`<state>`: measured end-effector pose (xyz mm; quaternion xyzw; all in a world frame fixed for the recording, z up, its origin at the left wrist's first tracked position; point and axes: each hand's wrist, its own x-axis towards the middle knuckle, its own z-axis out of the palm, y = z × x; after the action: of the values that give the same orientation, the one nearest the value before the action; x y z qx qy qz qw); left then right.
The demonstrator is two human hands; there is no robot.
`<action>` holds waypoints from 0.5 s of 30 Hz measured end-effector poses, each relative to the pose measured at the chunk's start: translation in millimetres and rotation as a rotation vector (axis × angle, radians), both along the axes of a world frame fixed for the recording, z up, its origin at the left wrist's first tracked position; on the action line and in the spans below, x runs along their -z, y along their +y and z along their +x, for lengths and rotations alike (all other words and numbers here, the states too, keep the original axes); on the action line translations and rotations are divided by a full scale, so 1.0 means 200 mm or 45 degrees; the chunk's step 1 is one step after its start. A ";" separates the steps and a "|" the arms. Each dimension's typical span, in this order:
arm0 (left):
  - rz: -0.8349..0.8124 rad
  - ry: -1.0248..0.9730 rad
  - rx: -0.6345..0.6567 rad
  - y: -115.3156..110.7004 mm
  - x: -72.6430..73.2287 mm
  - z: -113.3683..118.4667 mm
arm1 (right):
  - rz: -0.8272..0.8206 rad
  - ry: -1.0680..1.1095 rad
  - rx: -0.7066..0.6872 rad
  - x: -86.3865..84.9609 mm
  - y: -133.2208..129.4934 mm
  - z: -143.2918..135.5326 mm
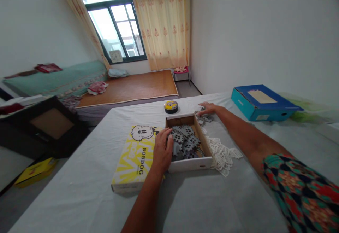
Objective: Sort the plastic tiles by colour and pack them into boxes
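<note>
An open white cardboard box (189,165) with a brown inside holds a heap of dark grey plastic pieces (185,139) with square cut-outs. My left hand (162,150) lies across the left wall of this box, fingers over the rim beside the grey pieces, holding it. Past the far right corner, my right hand (208,108) is spread open above a small pile of grey pieces (205,119), its fingertips touching or very near them. White flat plastic pieces (224,155) lie heaped against the right side of the box.
A yellow and white BOBDOG lid (129,165) lies left of the box. A round yellow and black tin (171,107) stands behind it. At the right are a blue shoebox (254,107) and a green plastic bag (302,114). Everything stands on a pale cloth-covered table (87,176).
</note>
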<state>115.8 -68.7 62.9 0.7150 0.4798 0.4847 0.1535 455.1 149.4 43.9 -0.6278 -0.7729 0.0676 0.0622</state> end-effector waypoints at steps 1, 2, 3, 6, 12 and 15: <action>-0.002 0.005 0.002 0.00 0.00 0.00 | -0.076 -0.023 -0.020 0.02 0.01 0.00; -0.004 0.012 0.004 0.00 0.00 0.00 | -0.143 -0.046 -0.044 0.03 0.02 0.00; -0.004 0.019 0.005 0.00 0.00 0.00 | -0.186 -0.064 -0.072 0.05 0.02 0.00; 0.000 0.029 0.005 0.00 0.00 0.00 | -0.213 -0.087 -0.155 0.05 0.01 0.00; 0.015 0.007 0.002 0.01 0.01 0.00 | -0.180 -0.186 -0.174 0.03 -0.10 0.03; 0.029 -0.003 0.001 0.02 0.01 0.00 | -0.140 -0.203 -0.109 0.04 -0.17 0.09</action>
<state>115.7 -64.6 60.0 0.7164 0.4738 0.4909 0.1460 473.1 114.8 36.9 -0.5999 -0.7968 0.0621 -0.0370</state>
